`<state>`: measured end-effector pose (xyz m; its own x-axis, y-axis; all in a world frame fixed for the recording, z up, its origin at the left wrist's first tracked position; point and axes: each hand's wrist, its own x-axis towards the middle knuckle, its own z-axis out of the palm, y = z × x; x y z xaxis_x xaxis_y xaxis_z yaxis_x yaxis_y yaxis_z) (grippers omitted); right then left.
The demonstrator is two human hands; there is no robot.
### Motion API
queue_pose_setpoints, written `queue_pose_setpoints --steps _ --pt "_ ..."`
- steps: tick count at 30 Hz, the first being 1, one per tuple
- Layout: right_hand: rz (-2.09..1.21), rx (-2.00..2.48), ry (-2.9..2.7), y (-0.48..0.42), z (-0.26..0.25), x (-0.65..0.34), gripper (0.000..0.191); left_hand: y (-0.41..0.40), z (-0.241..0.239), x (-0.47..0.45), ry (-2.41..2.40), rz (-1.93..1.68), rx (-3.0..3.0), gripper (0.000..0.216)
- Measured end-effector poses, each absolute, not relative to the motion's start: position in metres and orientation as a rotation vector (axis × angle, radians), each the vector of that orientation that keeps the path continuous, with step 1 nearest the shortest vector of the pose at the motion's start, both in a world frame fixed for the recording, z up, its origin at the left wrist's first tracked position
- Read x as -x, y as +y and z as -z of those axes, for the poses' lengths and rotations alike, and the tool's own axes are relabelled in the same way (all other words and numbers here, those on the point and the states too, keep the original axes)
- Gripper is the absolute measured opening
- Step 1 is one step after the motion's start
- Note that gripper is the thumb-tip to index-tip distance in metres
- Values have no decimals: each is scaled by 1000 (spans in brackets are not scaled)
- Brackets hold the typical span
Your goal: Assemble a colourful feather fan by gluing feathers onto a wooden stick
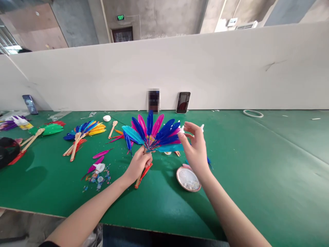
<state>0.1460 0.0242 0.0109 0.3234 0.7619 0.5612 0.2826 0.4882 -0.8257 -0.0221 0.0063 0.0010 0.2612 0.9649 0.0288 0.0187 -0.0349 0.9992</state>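
Note:
My left hand (140,161) is closed around the base of a feather fan (154,133), a spread of blue, pink and turquoise feathers held upright above the green table (244,164). Its wooden handle and a red feather stick out below the hand. My right hand (194,145) is raised at the fan's right edge, fingers pinched on a small white thing I cannot name. A round dish (188,179) with pale small pieces lies on the table just below the right hand.
Finished feather fans (84,132) with wooden handles lie at the left, beside loose pink feathers (101,154) and scattered sequins (97,178). Two phones (183,102) lean on the white partition. A white ring (253,113) lies far right, a black object (7,151) at the left edge.

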Motion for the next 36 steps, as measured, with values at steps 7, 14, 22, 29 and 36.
queue_pose_setpoints --steps 7,14,22,29,36 --pt "-784 1053 -1184 26 -16 -158 26 4 0 21 950 -942 -1427 12" --pt "-822 1070 -1169 24 -17 -159 28 5 2 21 920 -910 -1428 14" --pt "-833 1083 -1178 24 -16 -160 30 6 4 20 930 -904 -1377 16" --pt "-853 1073 -1195 23 -15 -160 27 6 1 19 955 -898 -1408 15" --pt "-837 1077 -1211 24 -14 -160 26 5 0 19 967 -898 -1397 16"
